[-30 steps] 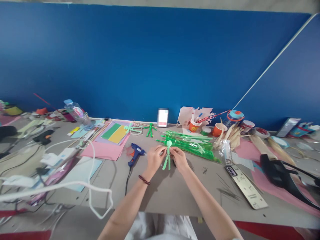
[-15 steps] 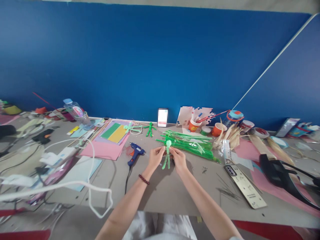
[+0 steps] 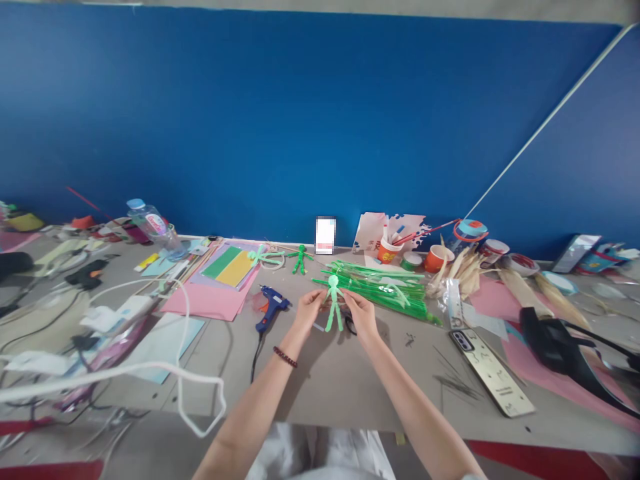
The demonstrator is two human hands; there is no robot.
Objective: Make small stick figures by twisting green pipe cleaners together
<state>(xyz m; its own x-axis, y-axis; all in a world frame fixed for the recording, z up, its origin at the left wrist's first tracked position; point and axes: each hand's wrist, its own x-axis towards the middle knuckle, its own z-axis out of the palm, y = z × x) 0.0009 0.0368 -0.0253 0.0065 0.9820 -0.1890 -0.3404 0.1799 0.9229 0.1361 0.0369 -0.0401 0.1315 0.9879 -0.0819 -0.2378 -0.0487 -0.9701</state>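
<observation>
A pale green pipe-cleaner figure point(image 3: 333, 303) with a round head, arms and two legs is held upright over the middle of the table. My left hand point(image 3: 310, 308) pinches its arm on the left side, and my right hand point(image 3: 361, 313) pinches the arm on the right. Just behind lies a bundle of green pipe cleaners point(image 3: 380, 287) in clear wrapping. A darker green figure point(image 3: 301, 259) stands near the wall, and another pale green figure point(image 3: 265, 255) lies left of it. Part of a black-handled tool point(image 3: 351, 325) shows beside my right hand.
A blue glue gun point(image 3: 273, 305) lies left of my hands, its cord running forward. Coloured sheets point(image 3: 215, 293) and a water bottle point(image 3: 150, 217) are farther left. To the right are a phone point(image 3: 493, 373), a paper cup with pens point(image 3: 389, 251) and a black stand point(image 3: 555, 350).
My hands have spread slightly apart and the figure now faces me with its arms stretched out between them. More of the black-handled tool shows.
</observation>
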